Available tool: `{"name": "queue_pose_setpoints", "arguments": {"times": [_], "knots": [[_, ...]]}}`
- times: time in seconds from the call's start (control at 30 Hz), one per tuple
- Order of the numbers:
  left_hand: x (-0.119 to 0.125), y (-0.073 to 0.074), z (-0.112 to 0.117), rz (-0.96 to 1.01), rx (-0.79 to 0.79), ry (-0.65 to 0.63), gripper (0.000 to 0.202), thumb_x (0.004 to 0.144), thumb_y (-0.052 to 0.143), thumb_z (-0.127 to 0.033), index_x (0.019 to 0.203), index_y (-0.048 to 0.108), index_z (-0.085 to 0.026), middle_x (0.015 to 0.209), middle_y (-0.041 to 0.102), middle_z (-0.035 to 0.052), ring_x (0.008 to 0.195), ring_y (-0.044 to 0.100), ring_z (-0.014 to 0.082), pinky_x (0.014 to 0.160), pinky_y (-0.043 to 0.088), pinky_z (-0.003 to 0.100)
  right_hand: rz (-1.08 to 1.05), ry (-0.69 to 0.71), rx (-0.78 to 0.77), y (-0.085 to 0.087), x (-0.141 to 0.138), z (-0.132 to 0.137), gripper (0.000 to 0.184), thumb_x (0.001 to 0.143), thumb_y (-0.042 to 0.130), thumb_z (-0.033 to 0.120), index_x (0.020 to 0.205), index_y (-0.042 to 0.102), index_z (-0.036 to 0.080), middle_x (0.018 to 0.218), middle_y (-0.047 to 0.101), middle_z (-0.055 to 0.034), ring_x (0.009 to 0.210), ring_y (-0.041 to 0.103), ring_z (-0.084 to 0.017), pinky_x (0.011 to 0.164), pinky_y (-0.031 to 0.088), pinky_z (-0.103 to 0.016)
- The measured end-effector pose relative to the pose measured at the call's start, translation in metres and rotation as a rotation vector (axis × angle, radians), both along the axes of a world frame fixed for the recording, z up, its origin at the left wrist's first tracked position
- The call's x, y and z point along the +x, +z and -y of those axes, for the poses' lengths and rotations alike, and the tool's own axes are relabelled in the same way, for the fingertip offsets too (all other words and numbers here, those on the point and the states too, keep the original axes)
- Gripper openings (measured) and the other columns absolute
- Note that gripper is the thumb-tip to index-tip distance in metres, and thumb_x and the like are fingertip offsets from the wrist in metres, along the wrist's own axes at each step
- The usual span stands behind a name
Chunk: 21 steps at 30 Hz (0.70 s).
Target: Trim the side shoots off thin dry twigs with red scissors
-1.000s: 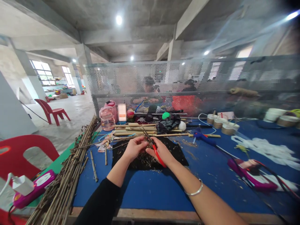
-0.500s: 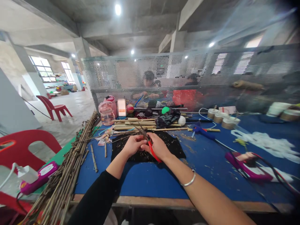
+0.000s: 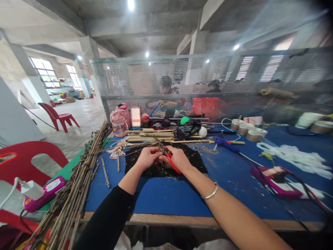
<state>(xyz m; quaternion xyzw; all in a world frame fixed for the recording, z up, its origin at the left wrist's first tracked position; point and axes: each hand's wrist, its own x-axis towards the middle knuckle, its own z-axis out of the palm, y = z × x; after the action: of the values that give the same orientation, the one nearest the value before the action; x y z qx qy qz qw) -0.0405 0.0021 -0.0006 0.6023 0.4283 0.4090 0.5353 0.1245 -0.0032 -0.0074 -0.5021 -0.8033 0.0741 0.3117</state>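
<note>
My right hand is closed around a pair of scissors with red handles. Their dark blades point up and to the left, away from me. Close beside them, my left hand is closed in a pinch, its fingertips near the blades. Whatever it holds is too small and hidden to make out. Thin twigs lie just left of that hand. Under both hands spreads a black cloth scattered with small plant clippings.
A long bundle of dry stems lies along the table's left side. Cut sticks, a pink-lidded jug and a white ball stand behind the cloth. At right are a blue glue gun and a purple power strip. A perforated metal screen closes the back.
The view has shifted slightly. Both hands stay together over the cloth, and the scissors remain in my right hand with only a small move.
</note>
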Motion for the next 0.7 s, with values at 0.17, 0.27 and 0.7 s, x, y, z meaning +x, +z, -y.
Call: {"name": "queue_pose_setpoints", "arguments": {"times": [0.17,0.27,0.7], "knots": [[0.0001,-0.0030,-0.0028,-0.009,0.072,-0.001,0.033,0.067,0.063,-0.033,0.088,0.067,-0.008,0.050,0.051,-0.0027,0.040,0.037,0.0056,0.041,0.032,0.020,0.025,0.000,0.071,-0.0016,-0.0018,-0.0003,0.056,0.072,0.059,0.053,0.112,0.049,0.017,0.098,0.059,-0.0103,0.090,0.056,-0.022,0.077,0.044,-0.031],[0.0006,-0.0059,-0.0048,-0.046,0.108,-0.007,0.034,0.069,0.061,-0.031,0.093,0.067,-0.009,0.051,0.054,-0.0016,0.042,0.040,0.0069,0.044,0.034,0.020,0.036,0.040,0.126,-0.0010,-0.0021,-0.0007,0.060,0.070,0.060,0.053,0.113,0.048,0.014,0.100,0.057,-0.0124,0.094,0.053,-0.024,0.082,0.043,-0.036],[-0.0017,-0.0048,-0.0059,-0.041,0.169,-0.066,0.032,0.069,0.061,-0.029,0.095,0.068,-0.011,0.068,0.064,0.0030,0.062,0.052,0.0134,0.060,0.041,0.024,0.060,0.042,0.119,-0.0032,-0.0006,-0.0048,0.066,0.067,0.063,0.055,0.118,0.044,0.017,0.109,0.054,-0.0126,0.099,0.050,-0.027,0.085,0.040,-0.042]]}}
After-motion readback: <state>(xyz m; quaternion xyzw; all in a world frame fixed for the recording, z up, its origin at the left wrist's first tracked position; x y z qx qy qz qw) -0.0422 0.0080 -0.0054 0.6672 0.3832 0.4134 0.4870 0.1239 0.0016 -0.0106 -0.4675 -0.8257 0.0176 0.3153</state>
